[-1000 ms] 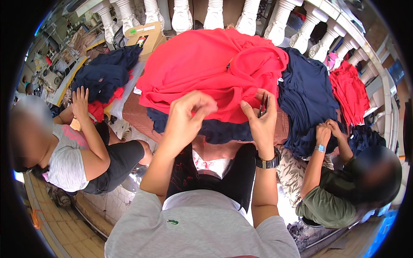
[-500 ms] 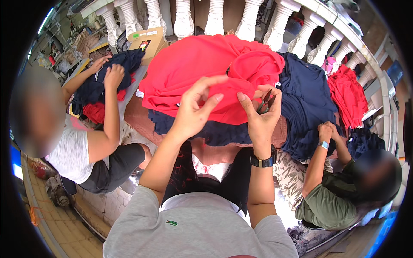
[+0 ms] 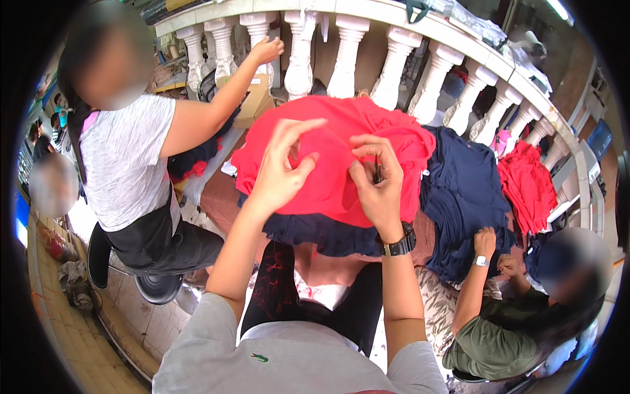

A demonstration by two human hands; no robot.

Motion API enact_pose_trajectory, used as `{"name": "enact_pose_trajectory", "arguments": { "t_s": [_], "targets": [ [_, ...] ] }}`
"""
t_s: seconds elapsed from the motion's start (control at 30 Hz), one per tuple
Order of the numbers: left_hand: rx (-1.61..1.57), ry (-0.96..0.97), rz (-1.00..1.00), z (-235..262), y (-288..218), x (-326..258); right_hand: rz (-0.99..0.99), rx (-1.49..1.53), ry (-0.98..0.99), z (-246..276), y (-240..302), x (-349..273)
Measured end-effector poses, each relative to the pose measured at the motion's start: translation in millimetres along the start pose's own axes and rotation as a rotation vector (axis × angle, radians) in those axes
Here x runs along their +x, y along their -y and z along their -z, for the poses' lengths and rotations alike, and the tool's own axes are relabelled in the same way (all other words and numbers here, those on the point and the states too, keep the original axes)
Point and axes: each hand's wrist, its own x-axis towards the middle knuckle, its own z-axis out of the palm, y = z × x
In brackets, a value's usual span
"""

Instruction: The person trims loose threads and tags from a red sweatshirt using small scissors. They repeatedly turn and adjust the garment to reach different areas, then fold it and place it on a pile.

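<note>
A red garment point(image 3: 315, 190) lies heaped in front of me, with dark navy cloth point(image 3: 318, 235) showing from under its near edge. My left hand point(image 3: 284, 165) hovers over the red fabric, thumb and fingers apart, holding nothing I can see. Facing it, my right hand point(image 3: 379, 187) is closed around small dark thread snips point(image 3: 378, 171), mostly hidden by the fingers. A gap of red cloth shows between the two hands.
A navy garment pile point(image 3: 462, 190) and a red pile point(image 3: 527, 184) lie to the right. A co-worker point(image 3: 125, 157) stands at left, another point(image 3: 505, 328) sits at right. White balusters point(image 3: 346, 62) line the far side, with a cardboard box point(image 3: 252, 105) before them.
The left co-worker has risen from sitting and reaches toward the balustrade. My right hand has turned, its fingers curling closer round the snips. The right co-worker's hands have come apart and moved down.
</note>
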Motion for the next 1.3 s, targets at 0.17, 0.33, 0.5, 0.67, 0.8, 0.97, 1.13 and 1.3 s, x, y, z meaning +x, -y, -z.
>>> {"name": "enact_pose_trajectory", "arguments": {
  "t_s": [0.17, 0.33, 0.5, 0.67, 0.8, 0.97, 1.13, 1.3],
  "targets": [
    [0.15, -0.35, -0.215, -27.6, 13.1, -48.7, 0.063, -0.259, 0.028, -19.1, 19.5, 15.6],
    [0.006, -0.315, -0.047, -59.8, 8.2, -46.1, 0.152, -0.324, 0.135, -24.5, 27.4, 13.2],
    [-0.128, -0.143, 0.159, -45.8, 17.9, -46.9, 0.183, -0.395, 0.102, -16.1, 26.1, 6.6],
    [-0.063, -0.21, 0.01, -42.3, 7.7, -37.8, 0.081, -0.333, 0.166, -6.8, 23.2, 10.8],
    [0.134, 0.061, -0.099, -11.1, 3.8, -19.8, -0.141, -0.393, 0.267, 27.8, 28.5, 25.1],
    [-0.176, 0.068, 0.195, -8.9, 39.3, 5.5, -0.413, 0.061, 0.304, 23.9, 4.3, 29.3],
    [0.452, -0.422, -0.275, -32.9, -7.7, -5.4, -0.481, 0.138, 0.152, 14.4, -16.3, 10.3],
    [0.009, -0.198, -0.008, -55.0, 1.1, -35.5, -0.525, 0.202, 0.161, 10.1, -13.6, 4.3]
  ]
}}
